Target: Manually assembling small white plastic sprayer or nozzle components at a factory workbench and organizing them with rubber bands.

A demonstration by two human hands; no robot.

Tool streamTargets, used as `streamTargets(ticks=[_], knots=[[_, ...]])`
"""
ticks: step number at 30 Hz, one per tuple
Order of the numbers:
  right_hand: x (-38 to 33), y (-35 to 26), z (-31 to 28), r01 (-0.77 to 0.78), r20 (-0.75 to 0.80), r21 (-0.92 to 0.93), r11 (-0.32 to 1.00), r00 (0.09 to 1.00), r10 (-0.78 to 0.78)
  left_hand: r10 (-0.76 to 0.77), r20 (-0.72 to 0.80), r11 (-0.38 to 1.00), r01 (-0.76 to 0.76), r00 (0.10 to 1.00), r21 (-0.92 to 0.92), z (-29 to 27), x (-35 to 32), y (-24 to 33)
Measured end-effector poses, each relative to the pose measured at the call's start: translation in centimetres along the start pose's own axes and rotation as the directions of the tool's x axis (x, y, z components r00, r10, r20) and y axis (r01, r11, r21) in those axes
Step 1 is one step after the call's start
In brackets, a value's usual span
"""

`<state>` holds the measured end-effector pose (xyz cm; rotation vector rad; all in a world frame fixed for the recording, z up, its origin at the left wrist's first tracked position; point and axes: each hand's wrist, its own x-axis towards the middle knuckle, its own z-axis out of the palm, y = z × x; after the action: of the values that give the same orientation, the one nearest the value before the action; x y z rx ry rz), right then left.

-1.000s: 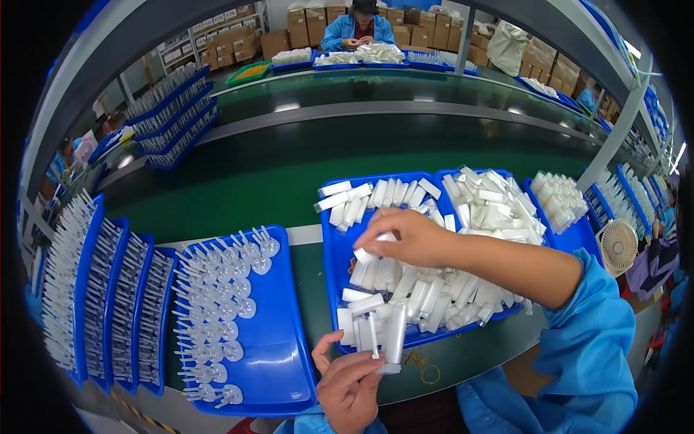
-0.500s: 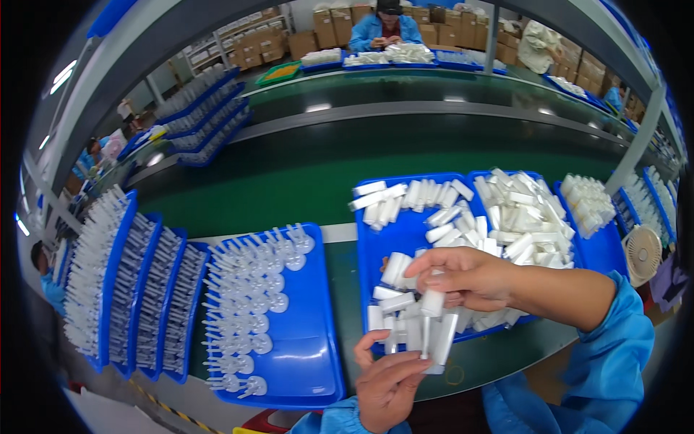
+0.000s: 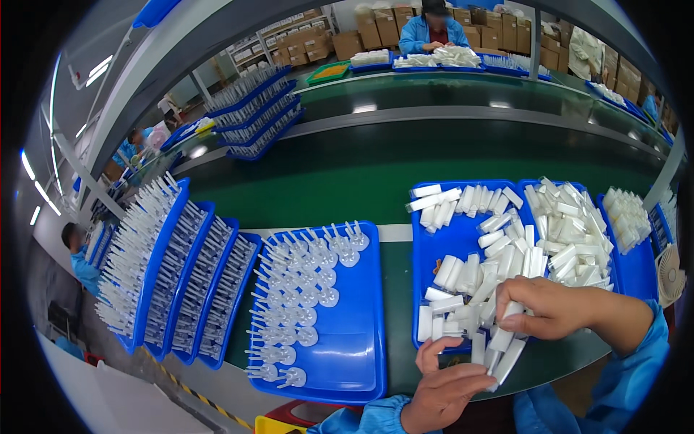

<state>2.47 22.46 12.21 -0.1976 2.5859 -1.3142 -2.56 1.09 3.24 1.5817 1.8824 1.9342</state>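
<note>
My left hand (image 3: 448, 390) is closed by its fingertips on the lower end of slim white and clear cosmetic-type tubes (image 3: 510, 363) at the bench's front edge. Above it, my right hand (image 3: 543, 307) curls round a white cap-like piece (image 3: 512, 311), its thumb and fingers closed. The white piece sits just over the tubes; whether they are joined is hidden by my fingers. Right behind both hands, a blue tray (image 3: 426, 249) holds many loose white-capped tubes (image 3: 452, 271), lying in all directions.
On the left, a blue tray (image 3: 354, 369) carries rows of clear round-based stemmed pieces (image 3: 307, 296), beside tilted, stacked trays (image 3: 170, 267) of similar pieces. A second heaped tray (image 3: 571, 231) stands right. Beyond runs a green conveyor belt (image 3: 347, 170); a person in blue (image 3: 434, 32) works across it.
The view has swung left, so everything sits further right. My right hand has come down closer to my left; the thin white stem seen between them before no longer shows.
</note>
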Motion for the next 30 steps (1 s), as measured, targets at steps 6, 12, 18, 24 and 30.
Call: streamTargets(ticks=[6, 12, 18, 24, 30], knots=[[-0.9, -0.1, 2.9, 0.221, 0.082, -0.009, 0.975, 0.972, -0.219, 0.136, -0.127, 0.991, -0.135, 0.982, 0.021, 0.7, -0.6, -0.3], [-3.2, -1.1, 3.9, 0.309, 0.044, -0.125, 0.943, 0.951, -0.306, 0.026, -0.066, 0.98, -0.038, 0.997, -0.197, 1.2, -2.7, -0.6], [-6.4, -2.5, 7.3, 0.391, -0.003, -0.176, 0.903, 0.917, -0.398, -0.116, 0.681, 0.123, 0.691, 0.723, -0.712, 1.8, -4.0, 0.0], [-8.1, -0.9, 11.9, 0.424, -0.183, -0.406, 0.81, 0.831, -0.526, 0.043, 0.859, -0.052, 0.86, 0.51, -0.508, 3.5, -4.2, 0.2], [-8.0, 2.8, 12.3, 0.107, -0.485, -0.393, 0.913, 0.82, -0.305, -0.282, 0.819, 0.057, 0.86, 0.5, -0.506, 1.4, -4.8, -0.7]])
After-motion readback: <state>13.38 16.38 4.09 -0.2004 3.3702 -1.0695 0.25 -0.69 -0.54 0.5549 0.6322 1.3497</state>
